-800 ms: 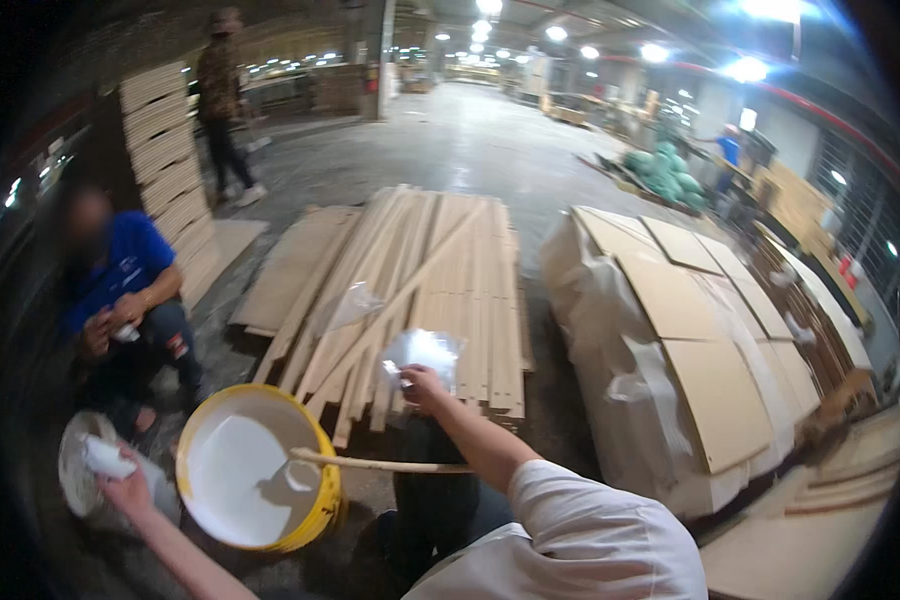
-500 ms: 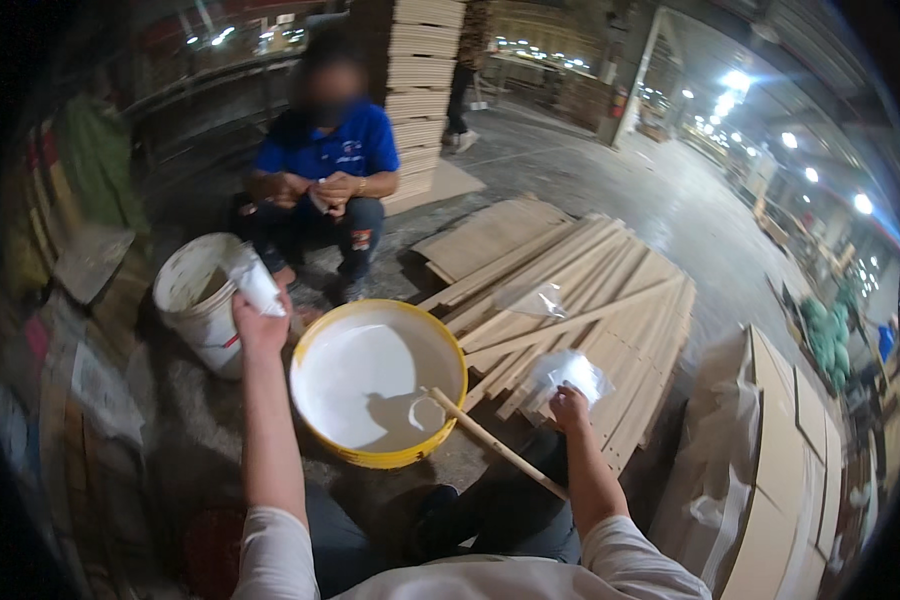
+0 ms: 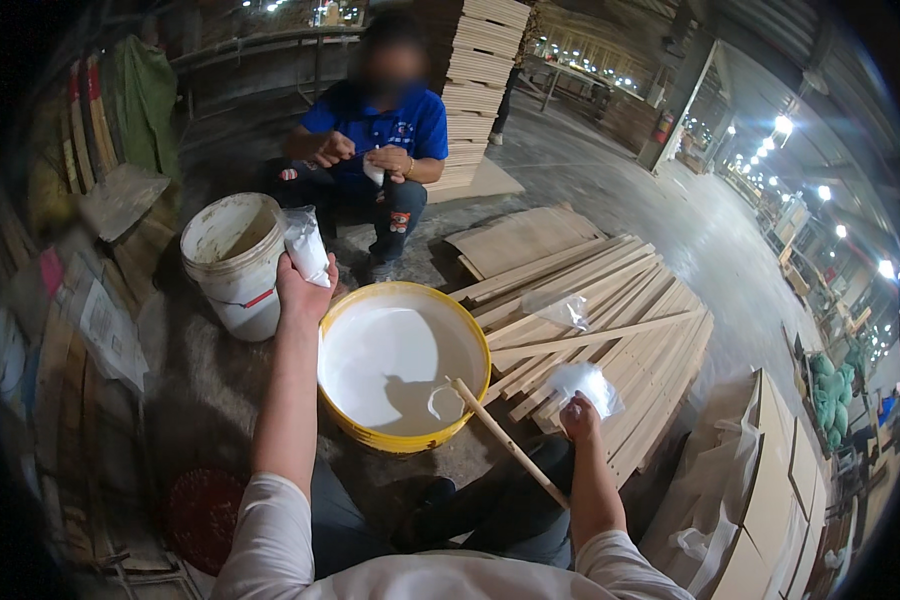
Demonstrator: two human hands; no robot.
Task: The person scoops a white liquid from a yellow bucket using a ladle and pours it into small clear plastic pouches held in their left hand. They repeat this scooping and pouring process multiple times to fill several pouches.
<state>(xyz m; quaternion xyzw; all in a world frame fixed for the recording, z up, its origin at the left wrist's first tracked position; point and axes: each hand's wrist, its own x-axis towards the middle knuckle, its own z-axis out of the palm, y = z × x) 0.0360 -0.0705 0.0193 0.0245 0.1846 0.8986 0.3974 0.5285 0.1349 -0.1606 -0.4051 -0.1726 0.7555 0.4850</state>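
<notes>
My left hand is closed around a clear plastic bag packed with white material, held upright between the white bucket and the round tub. In my right hand, closed fingers grip thin clear plastic bags above the wooden strips. Between my arms stands the yellow-rimmed tub, holding smooth white liquid. A wooden stick slants from the tub's right rim to my right leg. Something rounded shows in the white by its upper end; its kind is unclear.
A white bucket with a stained inside stands left. Across from me sits a person in a blue shirt holding a small white-filled bag. Wooden strips lie right of the tub; wrapped boards stand farther right.
The view has shifted, so the scene sits farther right. My left hand has turned the filled bag more upright. The other person's hands have moved apart. My right hand still grips the clear bags.
</notes>
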